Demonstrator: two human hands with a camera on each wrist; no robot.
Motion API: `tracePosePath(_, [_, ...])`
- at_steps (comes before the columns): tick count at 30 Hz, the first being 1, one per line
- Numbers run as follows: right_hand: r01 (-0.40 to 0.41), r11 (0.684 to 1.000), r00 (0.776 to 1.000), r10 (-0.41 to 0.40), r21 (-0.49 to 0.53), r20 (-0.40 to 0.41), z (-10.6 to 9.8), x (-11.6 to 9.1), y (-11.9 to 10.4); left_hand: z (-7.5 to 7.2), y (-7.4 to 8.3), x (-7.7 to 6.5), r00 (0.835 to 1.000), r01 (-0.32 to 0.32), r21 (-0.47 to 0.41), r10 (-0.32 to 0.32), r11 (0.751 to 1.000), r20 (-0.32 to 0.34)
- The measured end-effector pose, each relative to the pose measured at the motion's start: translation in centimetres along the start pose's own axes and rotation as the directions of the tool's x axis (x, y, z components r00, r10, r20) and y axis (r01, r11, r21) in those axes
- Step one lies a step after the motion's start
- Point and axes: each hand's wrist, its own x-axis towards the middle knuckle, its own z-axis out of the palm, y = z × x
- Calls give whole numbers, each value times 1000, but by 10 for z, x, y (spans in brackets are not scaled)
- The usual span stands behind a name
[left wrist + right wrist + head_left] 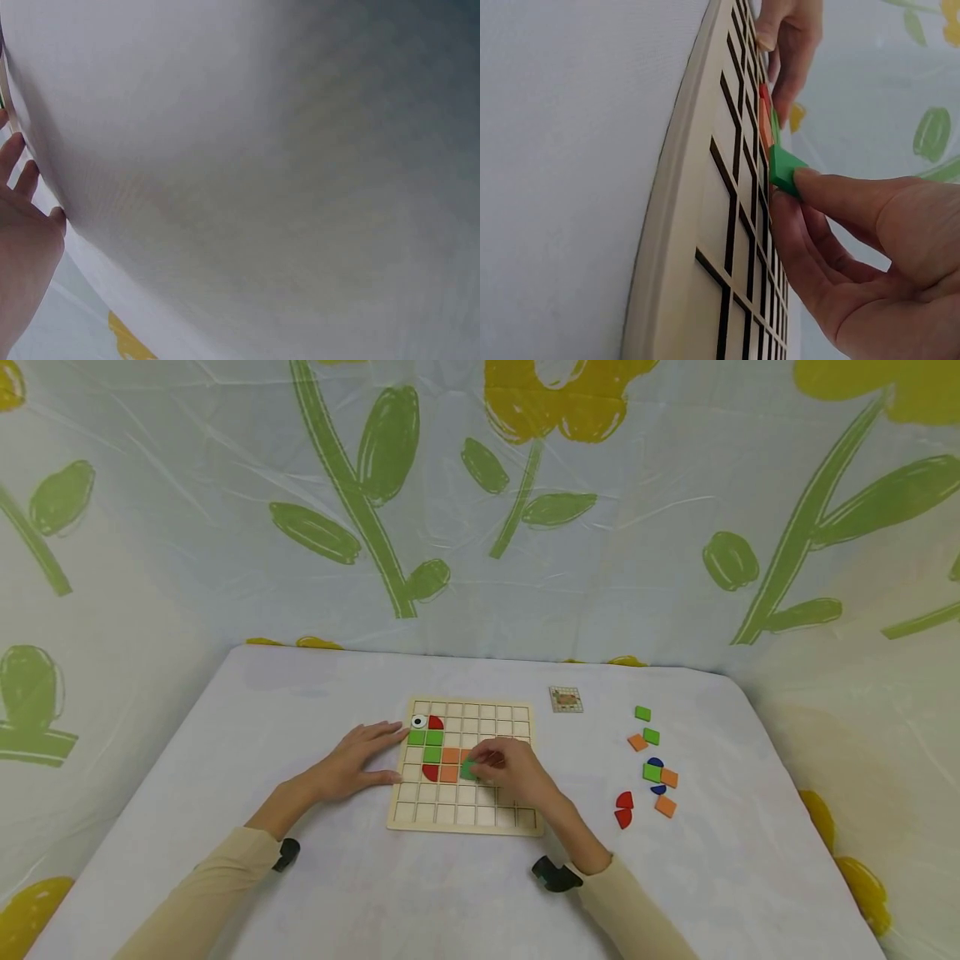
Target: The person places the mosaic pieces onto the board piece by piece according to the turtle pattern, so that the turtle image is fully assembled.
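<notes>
A wooden grid board (465,817) lies on the table, with a white-and-black eye piece (418,722), red quarter-round tiles (436,723), green square tiles (432,754) and orange square tiles (448,773) set in its left cells. My right hand (513,770) pinches a green square tile (786,169) between thumb and fingers, tilted close over the board beside the orange tiles. At the board's left edge my left hand (352,763) rests with fingers spread and extended, fingertips at the rim. Only part of that hand (26,240) shows in the left wrist view.
A small pattern card (566,699) lies behind the board to the right. Farther right are loose tiles: green squares (642,713), orange squares (665,807), blue half-rounds (657,790) and red quarter-rounds (624,818). Flowered cloth (637,568) hangs behind the white table (420,893).
</notes>
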Motion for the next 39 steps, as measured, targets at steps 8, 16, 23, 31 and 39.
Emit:
tracePosePath(8, [11,999,1000,-10,-40,27,3,-1,-1,0,1,0,1000,6,-4,-6,1000,6])
tracePosePath(16, [27,993,999,-24,-116,24,6,2,-3,-1,1,0,1000,-5,-4,5,1000,-6])
tracePosePath(23, [24,994,1000,-22,-103,21,3,-1,-5,1,0,1,1000,6,-6,-6,1000,8])
tracePosePath(31, [15,997,1000,-16,-80,-16,-11,-10,2,1,-1,2,1000,23,-4,-23,1000,16])
tracePosePath(39, [-15,994,996,6,-106,-93,-31,-26,19,2,-1,0,1000,25,-17,-25,1000,10])
